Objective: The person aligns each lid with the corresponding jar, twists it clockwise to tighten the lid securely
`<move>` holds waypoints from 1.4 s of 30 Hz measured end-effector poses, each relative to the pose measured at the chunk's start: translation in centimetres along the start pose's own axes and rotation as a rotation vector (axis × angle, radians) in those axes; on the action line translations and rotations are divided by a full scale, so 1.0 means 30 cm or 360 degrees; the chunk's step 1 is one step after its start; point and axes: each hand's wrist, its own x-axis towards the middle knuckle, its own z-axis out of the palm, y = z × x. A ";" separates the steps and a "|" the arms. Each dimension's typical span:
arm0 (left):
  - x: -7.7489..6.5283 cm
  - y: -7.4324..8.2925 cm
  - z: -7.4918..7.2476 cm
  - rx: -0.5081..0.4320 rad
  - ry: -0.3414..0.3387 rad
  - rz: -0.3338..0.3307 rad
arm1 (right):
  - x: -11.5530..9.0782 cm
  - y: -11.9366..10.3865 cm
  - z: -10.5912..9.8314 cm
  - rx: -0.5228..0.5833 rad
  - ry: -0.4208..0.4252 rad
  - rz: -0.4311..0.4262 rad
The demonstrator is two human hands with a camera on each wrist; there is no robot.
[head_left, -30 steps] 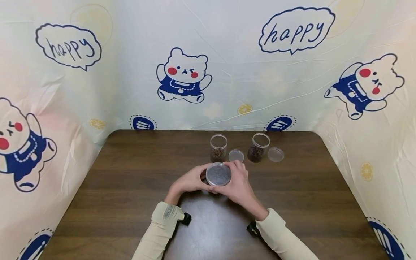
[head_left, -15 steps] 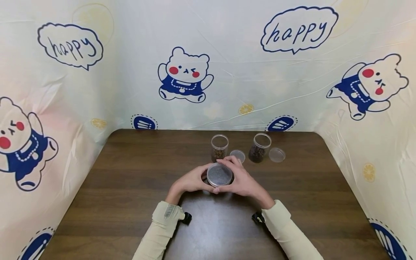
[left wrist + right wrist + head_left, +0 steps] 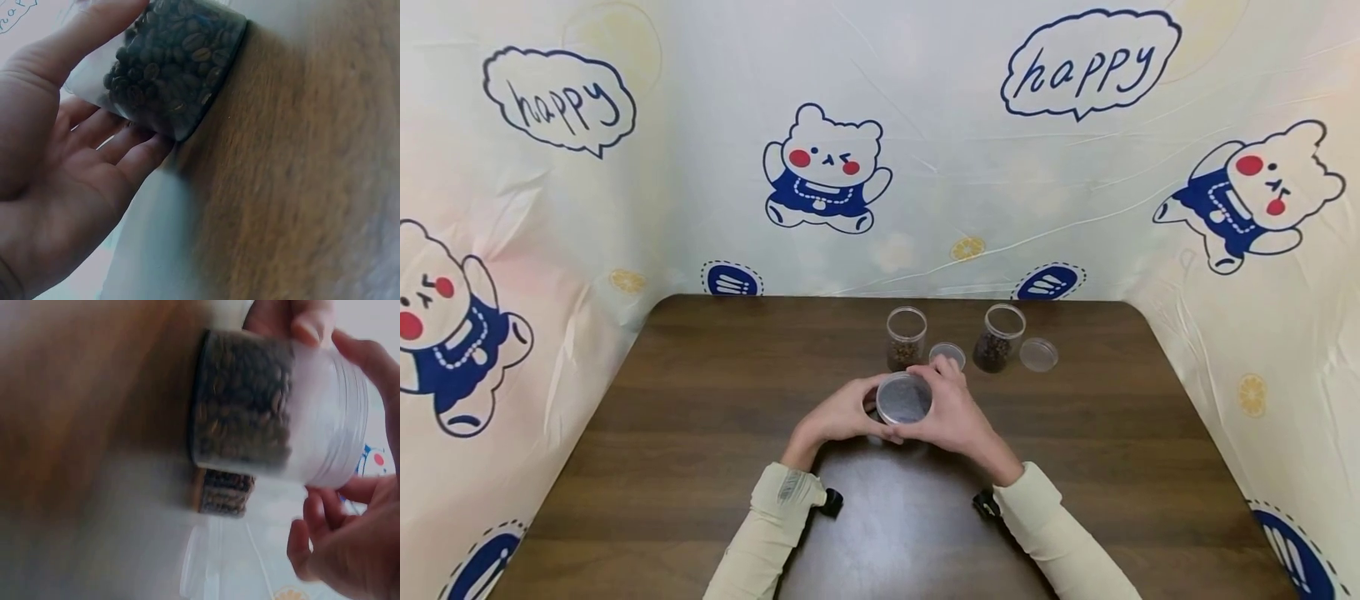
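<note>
A clear plastic jar part-filled with coffee beans stands upright on the table in front of me. Its round lid sits on top. My left hand grips the jar's body, thumb on the near side and fingers round the far side. At the lid's rim, my right hand holds it between thumb and fingers. In the right wrist view the beans fill the lower part of the jar.
Behind my hands stand two lidless jars holding beans, a left jar and a right jar. One loose lid lies right of them; another lid lies between, partly behind my right fingers. A printed cloth surrounds the wooden table.
My right hand has turned about the lid and back, its fingers shifting along the rim. The left hand keeps its grip and the jar stays in place.
</note>
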 end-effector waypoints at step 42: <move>-0.001 0.017 -0.014 0.0026 -0.0006 -0.0034 | -0.048 -0.006 -0.026 0.0346 -0.0251 0.0330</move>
